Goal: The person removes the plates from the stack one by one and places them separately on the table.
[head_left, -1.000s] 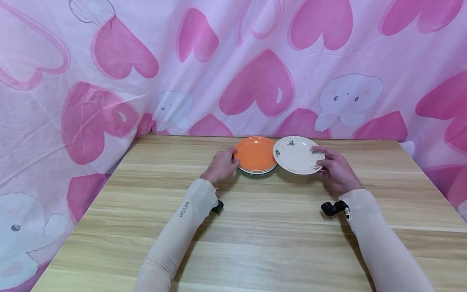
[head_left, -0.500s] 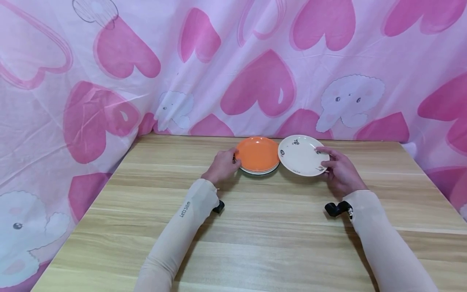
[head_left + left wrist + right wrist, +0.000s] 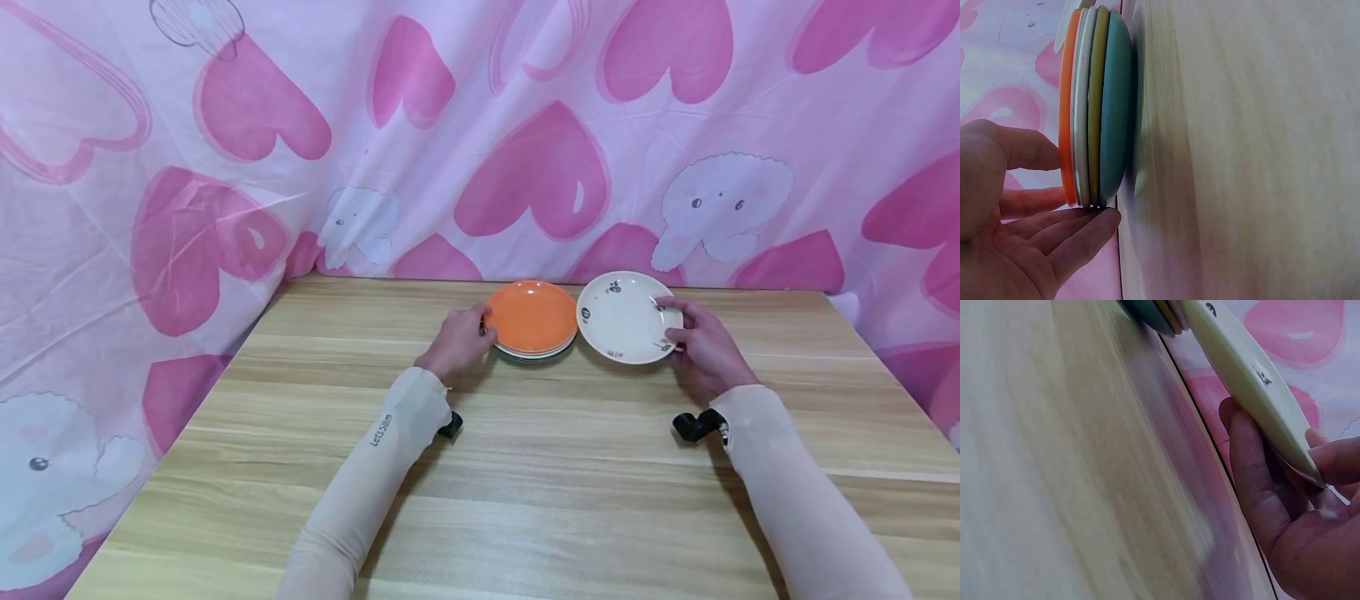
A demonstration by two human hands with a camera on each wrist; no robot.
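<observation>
A stack of plates (image 3: 531,317) stands near the table's back edge, an orange plate on top. From the side, the left wrist view shows whitish, olive and teal plates (image 3: 1116,106) beneath it. My left hand (image 3: 456,342) holds the stack at its left rim, with fingertips (image 3: 1107,220) against the plates' edges. To the right, my right hand (image 3: 708,343) grips a cream plate (image 3: 626,321) with small dark prints by its right rim. The right wrist view shows this plate (image 3: 1254,387) tilted and off the table, fingers under it and thumb on top.
The wooden table (image 3: 540,500) spreads out in front of both hands. A pink curtain (image 3: 525,150) with hearts hangs behind its back edge and down the left side. A black device (image 3: 697,427) sticks out at the right wrist.
My right hand has moved a little to the right with the cream plate, which overlapped the orange plate's edge before and now sits beside it. The left hand stays at the stack.
</observation>
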